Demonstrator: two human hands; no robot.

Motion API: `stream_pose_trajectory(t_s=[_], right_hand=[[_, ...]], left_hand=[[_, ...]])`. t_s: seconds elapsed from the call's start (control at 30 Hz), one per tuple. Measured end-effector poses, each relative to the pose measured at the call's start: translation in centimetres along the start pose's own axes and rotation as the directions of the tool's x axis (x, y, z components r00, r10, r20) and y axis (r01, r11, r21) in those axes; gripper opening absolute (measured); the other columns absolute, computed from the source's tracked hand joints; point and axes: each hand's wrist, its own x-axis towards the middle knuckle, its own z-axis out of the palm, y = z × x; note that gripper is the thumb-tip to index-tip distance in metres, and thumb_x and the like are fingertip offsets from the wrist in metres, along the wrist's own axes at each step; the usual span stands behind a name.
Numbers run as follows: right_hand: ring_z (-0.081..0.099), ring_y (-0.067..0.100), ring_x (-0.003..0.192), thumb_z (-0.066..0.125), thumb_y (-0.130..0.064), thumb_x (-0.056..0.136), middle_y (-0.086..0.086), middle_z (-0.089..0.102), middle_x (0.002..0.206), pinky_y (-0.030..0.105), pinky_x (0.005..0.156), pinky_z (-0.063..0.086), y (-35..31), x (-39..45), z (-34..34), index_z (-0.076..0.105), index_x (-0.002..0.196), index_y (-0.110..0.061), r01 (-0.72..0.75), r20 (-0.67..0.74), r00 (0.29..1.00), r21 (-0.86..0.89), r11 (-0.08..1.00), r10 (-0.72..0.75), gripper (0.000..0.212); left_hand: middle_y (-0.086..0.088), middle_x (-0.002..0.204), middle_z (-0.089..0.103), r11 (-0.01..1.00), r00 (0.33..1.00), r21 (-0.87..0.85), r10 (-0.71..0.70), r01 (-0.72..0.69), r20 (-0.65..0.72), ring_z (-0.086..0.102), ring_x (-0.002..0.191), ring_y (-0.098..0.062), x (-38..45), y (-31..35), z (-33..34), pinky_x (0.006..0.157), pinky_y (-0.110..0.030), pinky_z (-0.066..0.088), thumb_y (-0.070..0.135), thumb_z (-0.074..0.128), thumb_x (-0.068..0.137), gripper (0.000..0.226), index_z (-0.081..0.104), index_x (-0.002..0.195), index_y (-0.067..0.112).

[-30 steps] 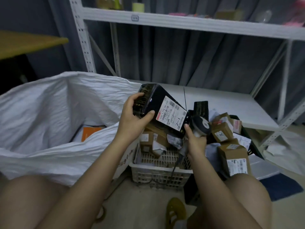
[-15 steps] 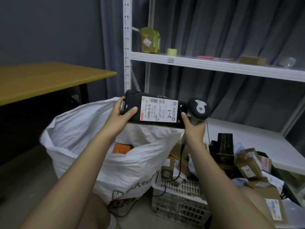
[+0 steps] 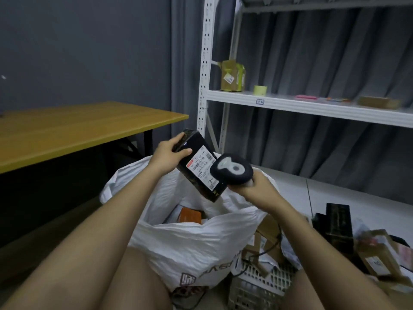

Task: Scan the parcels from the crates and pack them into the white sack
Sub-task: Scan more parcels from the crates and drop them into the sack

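Risk 1: the long black cardboard parcel with the white shipping label (image 3: 199, 167) is gripped at its upper end only, tilted steeply, lower end hanging over the mouth of the crumpled white woven sack (image 3: 192, 240). If my grip slackens before the read is confirmed, I judge it would drop in unscanned.

Risk 2: the dark grey handheld barcode scanner (image 3: 231, 170) sits almost against the label's lower corner and covers part of it. So close and skewed, it may miss the barcode, which lies further up the label.

Risk 3: the scanner cable trails down below my right hand toward the white slatted plastic crate (image 3: 260, 285); it could snag on the brown cardboard parcels (image 3: 377, 258) heaped there.

Left hand (image 3: 168, 153): clamped on the parcel's top end, thumb across the labelled face, fingers wrapped behind.

Right hand (image 3: 253, 186): wrapped round the scanner grip, just right of the parcel. Cannot tell whether a finger is on the trigger.

Sack sits below both hands; an orange packet (image 3: 190, 217) already lies inside
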Motion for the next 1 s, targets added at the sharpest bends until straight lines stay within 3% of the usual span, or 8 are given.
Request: stream_pose_trajectory(t_s=[0.13,0.27,0.43,0.57,0.67,0.77,0.93,1.0], right_hand=[[0.063,0.002,0.1,0.082,-0.022,0.071,-0.018,0.069,0.099,0.014,0.08,0.049,-0.2,-0.4,0.9,0.065,0.103,-0.035,0.012,0.048,0.999,-0.091,0.996,-0.008,0.039],[0.065,0.009,0.095,0.078,-0.038,0.073,-0.009,0.072,0.1,0.031,0.083,0.055,0.1,-1.1,0.8,0.069,0.105,-0.026,-0.014,-0.037,0.999,-0.253,0.967,0.004,0.035],[0.066,0.015,0.093,0.076,-0.028,0.078,-0.002,0.073,0.097,0.037,0.084,0.056,0.2,-1.5,-0.3,0.068,0.103,-0.017,-0.038,-0.067,0.998,-0.26,0.965,0.021,0.028],[0.061,0.006,0.093,0.078,-0.027,0.077,-0.013,0.066,0.094,0.025,0.082,0.051,0.3,-1.6,-0.9,0.059,0.095,-0.039,-0.018,-0.049,0.999,-0.16,0.987,0.01,0.029],[0.062,0.004,0.097,0.08,-0.027,0.075,-0.014,0.066,0.097,0.025,0.085,0.051,0.5,-1.6,-0.9,0.057,0.09,-0.044,-0.013,-0.044,0.999,-0.119,0.993,0.008,0.032],[0.058,-0.009,0.087,0.082,-0.021,0.074,-0.025,0.063,0.092,0.009,0.074,0.046,0.7,-1.3,-0.8,0.054,0.091,-0.048,0.008,-0.058,0.998,-0.061,0.998,-0.011,0.042],[0.052,-0.001,0.051,0.078,-0.007,0.078,-0.015,0.061,0.057,0.014,0.048,0.042,2.4,-0.9,-0.8,0.063,0.091,-0.019,-0.094,-0.145,0.981,0.207,0.974,0.125,0.023],[0.05,0.006,0.049,0.076,-0.007,0.079,-0.008,0.059,0.058,0.019,0.046,0.042,3.3,-1.0,-0.9,0.063,0.088,-0.016,-0.127,-0.175,0.97,0.239,0.963,0.171,0.019]], left_hand=[[-0.002,0.137,0.053,0.998,1.0,0.055,-0.019,0.019,-0.005,0.057,0.112,-0.015,1.4,-0.8,0.4,0.087,-0.025,0.043,0.03,0.068,0.086,0.063,0.04,0.143,0.032],[-0.003,0.138,0.051,0.997,0.999,0.07,-0.037,0.038,-0.013,0.056,0.115,-0.019,2.5,-1.7,1.0,0.094,-0.033,0.046,0.037,0.068,0.084,0.065,0.04,0.142,0.037],[-0.004,0.138,0.05,0.996,0.999,0.075,-0.045,0.044,0.001,0.053,0.12,-0.02,3.2,-2.3,1.9,0.102,-0.039,0.043,0.037,0.068,0.084,0.064,0.039,0.142,0.038],[-0.004,0.141,0.047,0.995,0.999,0.088,-0.045,0.046,-0.005,0.051,0.123,-0.021,3.4,-2.4,2.3,0.104,-0.041,0.041,0.037,0.067,0.084,0.064,0.039,0.142,0.038],[-0.004,0.141,0.048,0.995,0.999,0.084,-0.046,0.047,-0.01,0.052,0.121,-0.021,3.5,-2.4,2.4,0.103,-0.039,0.042,0.035,0.067,0.085,0.064,0.039,0.142,0.036],[-0.002,0.139,0.051,0.994,0.999,0.099,-0.045,0.045,-0.007,0.054,0.119,-0.019,3.5,-2.7,2.4,0.099,-0.033,0.043,0.033,0.068,0.085,0.064,0.041,0.142,0.032],[-0.006,0.136,0.053,0.968,0.997,0.238,-0.082,0.077,0.01,0.055,0.117,-0.024,3.6,-4.0,2.5,0.097,-0.037,0.045,0.04,0.068,0.083,0.063,0.044,0.14,0.032],[-0.011,0.136,0.05,0.942,0.994,0.322,-0.105,0.092,0.023,0.052,0.119,-0.029,3.6,-4.6,3.1,0.101,-0.042,0.044,0.043,0.067,0.084,0.063,0.043,0.141,0.033]])
